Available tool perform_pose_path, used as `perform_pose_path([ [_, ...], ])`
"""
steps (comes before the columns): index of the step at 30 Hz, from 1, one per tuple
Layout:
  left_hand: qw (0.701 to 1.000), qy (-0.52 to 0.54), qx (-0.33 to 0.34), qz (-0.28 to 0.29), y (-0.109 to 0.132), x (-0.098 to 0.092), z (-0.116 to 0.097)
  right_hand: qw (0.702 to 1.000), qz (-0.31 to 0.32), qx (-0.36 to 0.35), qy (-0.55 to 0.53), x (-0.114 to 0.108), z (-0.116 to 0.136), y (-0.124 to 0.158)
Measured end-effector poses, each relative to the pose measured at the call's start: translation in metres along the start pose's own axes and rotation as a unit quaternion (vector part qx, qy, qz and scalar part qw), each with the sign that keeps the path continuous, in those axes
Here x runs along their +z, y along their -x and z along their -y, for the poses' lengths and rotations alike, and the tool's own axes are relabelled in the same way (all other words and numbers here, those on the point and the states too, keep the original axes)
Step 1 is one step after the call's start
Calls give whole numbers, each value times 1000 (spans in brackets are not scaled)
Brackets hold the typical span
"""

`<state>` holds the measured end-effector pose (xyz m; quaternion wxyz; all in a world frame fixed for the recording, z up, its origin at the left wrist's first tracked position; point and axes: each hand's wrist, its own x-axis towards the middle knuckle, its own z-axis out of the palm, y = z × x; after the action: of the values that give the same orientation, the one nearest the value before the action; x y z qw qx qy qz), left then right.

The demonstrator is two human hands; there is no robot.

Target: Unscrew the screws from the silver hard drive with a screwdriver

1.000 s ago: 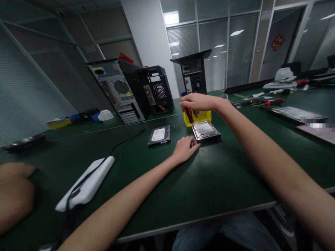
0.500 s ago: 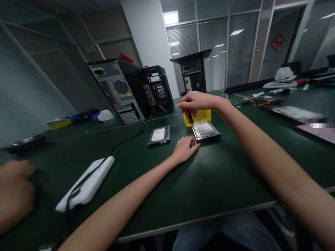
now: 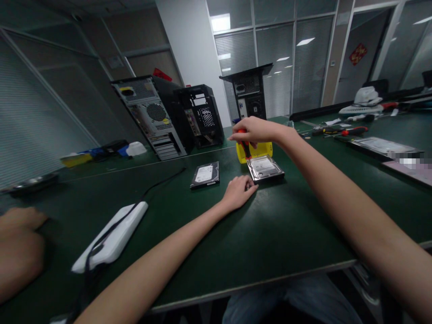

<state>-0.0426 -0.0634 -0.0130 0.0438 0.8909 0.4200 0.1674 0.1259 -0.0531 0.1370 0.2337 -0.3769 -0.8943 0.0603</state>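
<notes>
My right hand is wrapped around a red and black screwdriver, held upright. Its lower end meets the far left corner of a hard drive, which lies label up on the green table. Resting on the table at the drive's near left corner, my left hand has its fingers curled and its thumb against the drive's edge. Just behind the drive stands a yellow container, partly covered by my right hand. To the left lies a second hard drive, untouched.
A white power strip with a black cord lies at left, near another person's hand. Computer cases stand at the back. On the right are more drives and screwdrivers.
My right hand has shifted very slightly, and the screwdriver stands a little more upright. My left hand and the drive keep their places.
</notes>
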Motion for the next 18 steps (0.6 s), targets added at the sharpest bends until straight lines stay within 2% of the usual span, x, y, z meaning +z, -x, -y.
perform_pose_path([
  [11,1000,0,-4,5,1,-2,-2,998,4,40,-45,0,5,3],
  [18,1000,-8,-9,7,0,-2,-3,993,37,-2,-113,-1,6,0],
])
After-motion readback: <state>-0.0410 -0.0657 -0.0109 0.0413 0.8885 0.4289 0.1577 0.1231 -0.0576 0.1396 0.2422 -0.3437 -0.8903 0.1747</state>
